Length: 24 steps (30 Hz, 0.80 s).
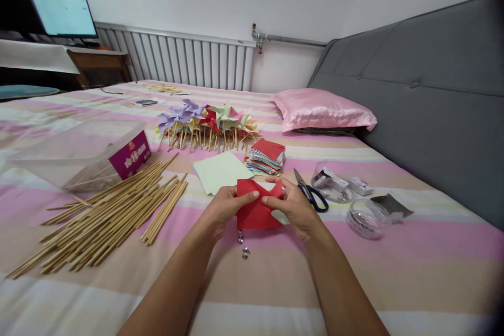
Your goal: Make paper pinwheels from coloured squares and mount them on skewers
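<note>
A red paper square (255, 216) is held up between my two hands, its right side cut and bent inward. My left hand (226, 207) pinches its left edge, thumb on the front. With thumb and fingers, my right hand (290, 205) grips the bent right part near the middle. Several small shiny metal pins (245, 253) lie on the bedspread just below the paper. Behind it are pale green paper sheets (220, 170) and a stack of coloured paper squares (266, 156) with red on top.
Wooden sticks (106, 220) lie left, beside a clear plastic tub (86, 142). Finished paper pinwheels (208, 118) rest behind. Scissors (313, 194), small white boxes (360, 186) and a round clear container (366, 220) are right. A pink pillow (323, 107) lies by the grey headboard (425, 89).
</note>
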Each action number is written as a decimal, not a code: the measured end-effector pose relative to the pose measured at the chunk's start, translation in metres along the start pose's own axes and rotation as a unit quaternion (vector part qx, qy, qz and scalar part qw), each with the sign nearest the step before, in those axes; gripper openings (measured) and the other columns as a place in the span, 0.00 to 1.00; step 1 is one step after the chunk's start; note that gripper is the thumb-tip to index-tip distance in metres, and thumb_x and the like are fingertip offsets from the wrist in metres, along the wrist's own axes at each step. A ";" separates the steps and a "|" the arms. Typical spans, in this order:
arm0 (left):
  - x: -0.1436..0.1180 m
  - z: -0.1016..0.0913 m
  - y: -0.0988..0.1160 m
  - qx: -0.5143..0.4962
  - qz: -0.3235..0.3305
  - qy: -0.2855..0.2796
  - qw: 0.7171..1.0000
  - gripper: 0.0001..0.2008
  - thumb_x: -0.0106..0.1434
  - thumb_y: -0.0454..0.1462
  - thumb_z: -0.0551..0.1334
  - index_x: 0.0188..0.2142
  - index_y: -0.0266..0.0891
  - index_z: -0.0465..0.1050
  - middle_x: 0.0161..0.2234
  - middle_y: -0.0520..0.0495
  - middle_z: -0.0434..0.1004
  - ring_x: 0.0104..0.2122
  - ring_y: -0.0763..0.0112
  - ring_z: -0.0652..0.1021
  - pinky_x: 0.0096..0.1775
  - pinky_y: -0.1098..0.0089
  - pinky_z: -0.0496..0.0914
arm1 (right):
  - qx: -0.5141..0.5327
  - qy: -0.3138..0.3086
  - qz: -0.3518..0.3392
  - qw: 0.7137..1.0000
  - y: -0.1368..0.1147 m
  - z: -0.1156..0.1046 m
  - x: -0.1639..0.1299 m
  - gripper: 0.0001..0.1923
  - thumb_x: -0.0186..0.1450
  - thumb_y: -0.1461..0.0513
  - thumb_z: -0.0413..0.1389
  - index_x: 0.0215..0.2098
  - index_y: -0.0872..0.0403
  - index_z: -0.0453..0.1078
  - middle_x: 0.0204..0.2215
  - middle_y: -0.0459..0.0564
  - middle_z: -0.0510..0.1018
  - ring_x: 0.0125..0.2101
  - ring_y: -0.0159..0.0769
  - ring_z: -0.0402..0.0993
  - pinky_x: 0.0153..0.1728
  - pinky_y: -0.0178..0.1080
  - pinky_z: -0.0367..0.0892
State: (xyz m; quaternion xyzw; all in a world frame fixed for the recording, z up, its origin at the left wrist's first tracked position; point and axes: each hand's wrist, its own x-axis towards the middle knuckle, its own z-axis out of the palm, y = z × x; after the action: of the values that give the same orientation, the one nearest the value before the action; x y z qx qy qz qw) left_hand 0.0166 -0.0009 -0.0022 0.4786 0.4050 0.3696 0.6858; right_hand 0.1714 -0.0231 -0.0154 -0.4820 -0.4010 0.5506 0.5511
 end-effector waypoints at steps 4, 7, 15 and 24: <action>0.000 -0.001 -0.001 0.001 -0.002 0.001 1.000 0.14 0.46 0.42 0.69 0.28 0.32 0.78 0.26 0.41 0.79 0.25 0.68 0.76 0.29 0.72 0.66 | -0.015 -0.013 -0.010 1.000 0.000 -0.001 -0.001 0.30 0.43 0.61 0.65 0.44 0.54 0.64 0.20 0.41 0.74 0.21 0.31 0.71 0.24 0.33 0.65; 0.000 -0.001 -0.002 0.004 -0.003 0.000 1.000 0.14 0.47 0.41 0.69 0.28 0.32 0.78 0.26 0.42 0.79 0.25 0.68 0.76 0.29 0.73 0.66 | -0.026 -0.030 -0.017 0.999 -0.002 -0.001 -0.003 0.28 0.45 0.62 0.64 0.44 0.53 0.63 0.21 0.40 0.74 0.22 0.31 0.71 0.25 0.33 0.65; 0.001 -0.002 -0.001 0.007 -0.003 0.006 1.000 0.13 0.45 0.41 0.69 0.27 0.32 0.78 0.26 0.41 0.79 0.25 0.67 0.76 0.28 0.72 0.67 | -0.047 -0.042 -0.026 0.998 -0.007 -0.001 -0.007 0.27 0.47 0.62 0.63 0.44 0.53 0.63 0.21 0.40 0.74 0.22 0.31 0.71 0.26 0.33 0.65; 0.000 -0.002 -0.002 0.018 -0.004 0.003 1.000 0.13 0.46 0.40 0.69 0.28 0.31 0.77 0.26 0.40 0.79 0.25 0.66 0.76 0.29 0.71 0.67 | -0.066 -0.051 -0.024 0.996 -0.007 -0.003 -0.007 0.26 0.48 0.62 0.63 0.45 0.53 0.64 0.21 0.41 0.75 0.21 0.30 0.70 0.25 0.32 0.64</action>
State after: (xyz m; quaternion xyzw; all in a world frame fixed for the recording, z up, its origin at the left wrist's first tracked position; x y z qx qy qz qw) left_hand 0.0153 -0.0002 -0.0041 0.4878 0.4155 0.3616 0.6773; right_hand 0.1755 -0.0298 -0.0091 -0.4792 -0.4755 0.5332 0.5098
